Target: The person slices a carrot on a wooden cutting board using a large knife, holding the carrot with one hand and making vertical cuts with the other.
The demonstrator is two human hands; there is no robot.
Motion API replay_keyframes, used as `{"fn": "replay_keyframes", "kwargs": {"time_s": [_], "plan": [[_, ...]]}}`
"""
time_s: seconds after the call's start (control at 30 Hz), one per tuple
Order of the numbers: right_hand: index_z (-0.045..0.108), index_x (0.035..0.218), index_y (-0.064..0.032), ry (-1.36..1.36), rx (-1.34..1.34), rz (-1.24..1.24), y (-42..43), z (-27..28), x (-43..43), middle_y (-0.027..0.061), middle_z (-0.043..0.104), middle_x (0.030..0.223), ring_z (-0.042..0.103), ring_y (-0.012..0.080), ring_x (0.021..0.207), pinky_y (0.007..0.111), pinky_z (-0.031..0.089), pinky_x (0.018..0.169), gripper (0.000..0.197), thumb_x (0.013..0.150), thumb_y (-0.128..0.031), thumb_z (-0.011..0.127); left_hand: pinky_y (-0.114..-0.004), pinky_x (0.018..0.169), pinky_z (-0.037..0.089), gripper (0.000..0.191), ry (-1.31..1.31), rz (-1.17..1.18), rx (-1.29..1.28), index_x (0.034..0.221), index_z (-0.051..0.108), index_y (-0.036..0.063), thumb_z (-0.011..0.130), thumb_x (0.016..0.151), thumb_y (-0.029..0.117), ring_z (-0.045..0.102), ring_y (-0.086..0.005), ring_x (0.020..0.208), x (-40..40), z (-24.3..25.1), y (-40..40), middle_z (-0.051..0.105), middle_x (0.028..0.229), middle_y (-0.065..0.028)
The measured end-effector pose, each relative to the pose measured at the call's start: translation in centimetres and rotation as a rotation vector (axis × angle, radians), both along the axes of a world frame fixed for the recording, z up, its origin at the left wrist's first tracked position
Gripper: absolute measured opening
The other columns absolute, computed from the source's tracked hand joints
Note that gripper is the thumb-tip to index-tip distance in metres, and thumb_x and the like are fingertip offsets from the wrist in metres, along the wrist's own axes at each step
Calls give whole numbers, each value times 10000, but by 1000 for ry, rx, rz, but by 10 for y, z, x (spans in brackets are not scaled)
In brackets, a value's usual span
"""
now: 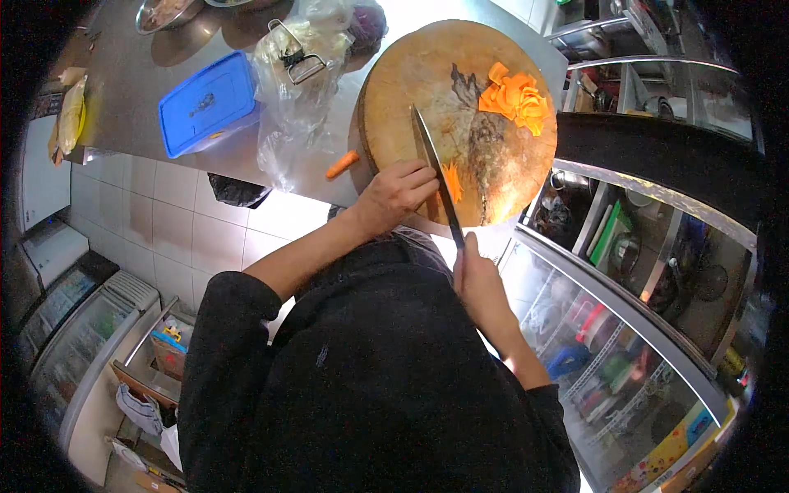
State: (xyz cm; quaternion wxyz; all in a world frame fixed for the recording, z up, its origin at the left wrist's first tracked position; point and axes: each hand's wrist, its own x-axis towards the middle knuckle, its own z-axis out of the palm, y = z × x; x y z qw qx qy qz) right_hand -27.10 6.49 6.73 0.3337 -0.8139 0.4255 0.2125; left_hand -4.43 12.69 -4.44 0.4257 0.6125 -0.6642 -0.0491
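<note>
My right hand [479, 277] grips the handle of a long kitchen knife [436, 161], whose blade reaches across the near part of a round wooden chopping block [419, 80]. On the left of the blade, my left hand [400, 192] rests on the block with its fingers bent close to the steel; whether anything lies under the fingers is hidden. Thin carrot strips [452, 182] lie just right of the blade. A heap of broad carrot slices [516, 98] sits at the block's far right. One carrot piece [342, 165] lies on the metal worktop, left of the block.
A Y-shaped peeler [297, 58] rests on clear plastic bags [296, 117]. Beside them stands a container with a blue lid [208, 103]. A metal bowl [166, 13] is at the far left, and a purple vegetable [368, 28] lies behind. A glass-fronted cabinet [598, 357] stands at right.
</note>
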Motion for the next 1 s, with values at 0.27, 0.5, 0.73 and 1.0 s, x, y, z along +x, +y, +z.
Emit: {"fn": "replay_keyframes", "kwargs": {"time_s": [0.27,0.5,0.73,1.0], "plan": [[420,1281,-7,-31,-13,34,0,0,-1,330,692,763,692,573,745,677,544,669,257,1110,-155,542,-392,937,595,253,-11,7,-19,1066,692,16,704,823,85,688,-289,1104,1,-3,1,686,1106,-100],[427,1300,12,-29,-38,32,-2,4,2,352,664,732,683,572,722,654,504,620,245,1122,-118,534,-388,945,615,360,-47,-16,47,1125,727,32,750,774,106,719,-292,1136,4,-2,2,737,1232,-96],[406,1332,17,-143,-82,19,2,-16,-1,341,697,787,696,580,772,684,533,677,314,1103,-148,543,-399,958,556,233,-42,12,1,1071,693,26,660,856,111,662,-277,1100,1,2,5,671,1124,-100],[435,1285,10,-182,-101,17,9,-24,2,332,649,706,671,568,688,651,501,605,249,1105,-104,565,-402,956,525,249,-60,60,52,1094,706,41,659,864,124,654,-274,1116,-1,3,8,676,1127,-70]]}}
